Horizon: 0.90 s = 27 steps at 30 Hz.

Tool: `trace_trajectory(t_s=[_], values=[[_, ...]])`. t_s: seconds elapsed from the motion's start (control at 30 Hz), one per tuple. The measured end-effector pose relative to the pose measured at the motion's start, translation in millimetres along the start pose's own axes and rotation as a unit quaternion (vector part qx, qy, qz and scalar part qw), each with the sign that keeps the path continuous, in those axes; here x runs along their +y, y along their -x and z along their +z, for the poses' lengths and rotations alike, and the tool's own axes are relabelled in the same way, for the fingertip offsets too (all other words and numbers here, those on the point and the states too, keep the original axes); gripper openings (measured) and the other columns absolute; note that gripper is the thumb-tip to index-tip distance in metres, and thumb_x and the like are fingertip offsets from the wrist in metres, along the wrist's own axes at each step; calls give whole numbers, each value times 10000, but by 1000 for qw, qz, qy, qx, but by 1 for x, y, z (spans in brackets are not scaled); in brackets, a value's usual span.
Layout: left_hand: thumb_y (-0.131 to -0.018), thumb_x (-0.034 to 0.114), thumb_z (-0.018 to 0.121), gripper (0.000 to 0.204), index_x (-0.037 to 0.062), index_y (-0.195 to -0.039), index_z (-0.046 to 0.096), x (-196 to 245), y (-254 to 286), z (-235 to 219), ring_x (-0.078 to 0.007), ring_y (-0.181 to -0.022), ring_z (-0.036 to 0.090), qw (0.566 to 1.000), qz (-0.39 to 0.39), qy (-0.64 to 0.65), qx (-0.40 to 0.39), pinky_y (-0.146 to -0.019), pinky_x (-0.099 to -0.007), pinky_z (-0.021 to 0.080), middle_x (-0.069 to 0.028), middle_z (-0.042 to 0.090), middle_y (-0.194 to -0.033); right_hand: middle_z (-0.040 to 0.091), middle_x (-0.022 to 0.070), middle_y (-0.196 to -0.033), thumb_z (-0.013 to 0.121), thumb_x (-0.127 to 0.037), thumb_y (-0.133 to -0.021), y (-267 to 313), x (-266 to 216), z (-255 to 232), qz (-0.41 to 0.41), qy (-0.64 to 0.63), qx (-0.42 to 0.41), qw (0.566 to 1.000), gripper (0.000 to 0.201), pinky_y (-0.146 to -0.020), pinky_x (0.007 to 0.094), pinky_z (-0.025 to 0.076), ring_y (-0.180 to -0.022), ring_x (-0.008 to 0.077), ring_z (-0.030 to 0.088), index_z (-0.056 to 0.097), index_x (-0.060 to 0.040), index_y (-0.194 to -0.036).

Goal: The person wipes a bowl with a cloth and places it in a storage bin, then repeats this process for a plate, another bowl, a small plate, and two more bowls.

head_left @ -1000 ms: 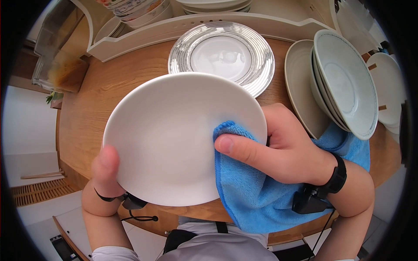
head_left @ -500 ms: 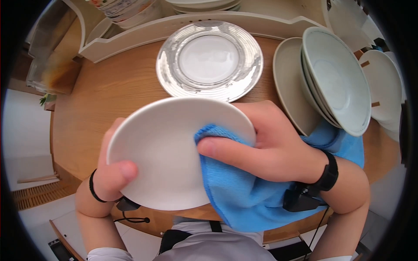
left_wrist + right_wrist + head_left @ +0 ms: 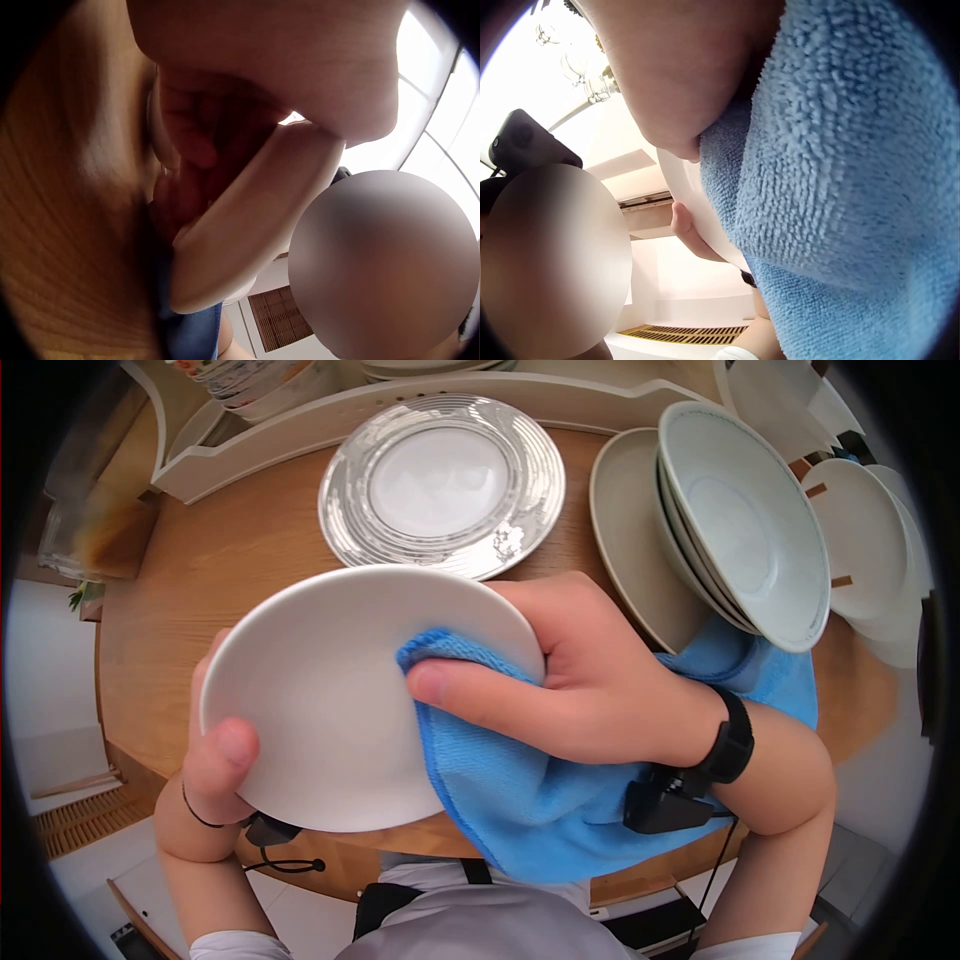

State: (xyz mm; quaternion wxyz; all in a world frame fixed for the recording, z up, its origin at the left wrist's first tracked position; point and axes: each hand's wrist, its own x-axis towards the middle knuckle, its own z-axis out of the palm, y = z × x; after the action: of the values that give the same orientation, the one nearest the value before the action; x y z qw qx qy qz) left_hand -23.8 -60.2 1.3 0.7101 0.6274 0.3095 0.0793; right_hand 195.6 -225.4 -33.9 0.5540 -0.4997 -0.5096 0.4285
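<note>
A plain white shallow dish (image 3: 320, 690) is held up, tilted, in front of the body. My left hand (image 3: 212, 765) grips its left rim, thumb on the inner face and fingers mostly hidden behind. On the opposite side my right hand (image 3: 600, 695) pinches the rim through a blue cloth (image 3: 520, 790), its thumb pressing a fold onto the inner face. The rest of the cloth hangs below that hand. From the left wrist, the dish's underside (image 3: 247, 217) shows close under the palm. Thick terry folds of the cloth (image 3: 832, 172) fill much of the right wrist view.
A silver-rimmed plate (image 3: 350, 510) lies on the wooden table (image 3: 160, 660) beyond the dish. At the right, a beige plate (image 3: 620, 510) and stacked pale bowls (image 3: 745, 530) lean over another part of the cloth. A white shelf edge (image 3: 230, 465) runs along the back.
The dish has tilted further and looks narrower. My left thumb lies further onto its face. My right hand keeps its pinch with the cloth. The whole scene has shifted left in the view.
</note>
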Motion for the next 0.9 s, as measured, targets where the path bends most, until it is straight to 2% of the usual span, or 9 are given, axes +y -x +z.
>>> trace_trajectory(t_s=[0.1,0.3,0.33,0.37,0.4,0.5,0.57,0.77,0.9], values=[[-727,611,735,954,-53,-1359,470,1,0,5,-236,-1118,636,1000,13,-6,-2,-937,-371,533,-169,626,-1228,743,94,-1029,688,-126,-944,2,2,2,-10,14,12,1000,319,-797,275,531,-904,109,664,654,35,-1218],[-740,591,709,889,-77,-1302,541,2,-5,4,-239,-1023,684,999,30,-31,-14,-866,-352,568,-171,678,-1138,748,97,-959,700,-134,-933,1,3,0,-32,54,15,998,283,-750,276,536,-840,109,669,682,33,-1161],[-798,566,665,833,-47,-1342,517,1,-5,-2,-250,-1080,652,997,36,-38,-59,-895,-359,547,-170,647,-1207,748,97,-959,700,-134,-933,0,5,2,-32,55,17,998,283,-750,276,536,-840,109,669,682,33,-1161],[-855,541,621,779,-17,-1382,493,0,-6,-7,-261,-1137,620,993,42,-45,-103,-923,-367,526,-168,617,-1276,730,141,-880,693,-193,-921,-1,8,6,-57,35,46,997,274,-705,316,538,-771,198,681,692,39,-1066],[-855,541,621,779,-17,-1382,493,-2,-6,-11,-261,-1137,620,993,41,-45,-105,-923,-367,526,-168,617,-1276,712,185,-801,686,-251,-909,-1,10,8,-81,15,75,994,304,-659,356,540,-703,287,693,701,46,-971],[-858,526,622,770,-17,-1387,488,-6,-4,-12,-258,-1144,617,993,43,-43,-104,-936,-366,519,-166,614,-1284,712,187,-802,681,-259,-908,-2,11,7,-90,26,80,992,314,-668,358,544,-703,293,692,703,46,-981],[-854,513,635,773,-18,-1393,482,-8,-1,-9,-260,-1153,613,997,36,-9,-65,-950,-365,513,-166,611,-1291,712,188,-804,677,-263,-910,-1,8,6,-81,32,75,993,320,-673,359,546,-706,292,692,703,47,-984],[-850,501,639,778,-21,-1402,473,-11,1,1,-267,-1171,610,996,69,11,-53,-969,-372,510,-170,604,-1308,712,192,-813,671,-269,-913,-2,10,6,-80,24,72,994,325,-683,357,547,-714,289,692,704,46,-988],[-836,511,649,799,-23,-1403,470,-5,0,3,-279,-1167,614,997,61,-10,-48,-965,-377,516,-182,601,-1309,711,194,-809,673,-269,-912,-2,10,6,-80,34,70,994,320,-678,356,546,-711,286,691,706,41,-984]])
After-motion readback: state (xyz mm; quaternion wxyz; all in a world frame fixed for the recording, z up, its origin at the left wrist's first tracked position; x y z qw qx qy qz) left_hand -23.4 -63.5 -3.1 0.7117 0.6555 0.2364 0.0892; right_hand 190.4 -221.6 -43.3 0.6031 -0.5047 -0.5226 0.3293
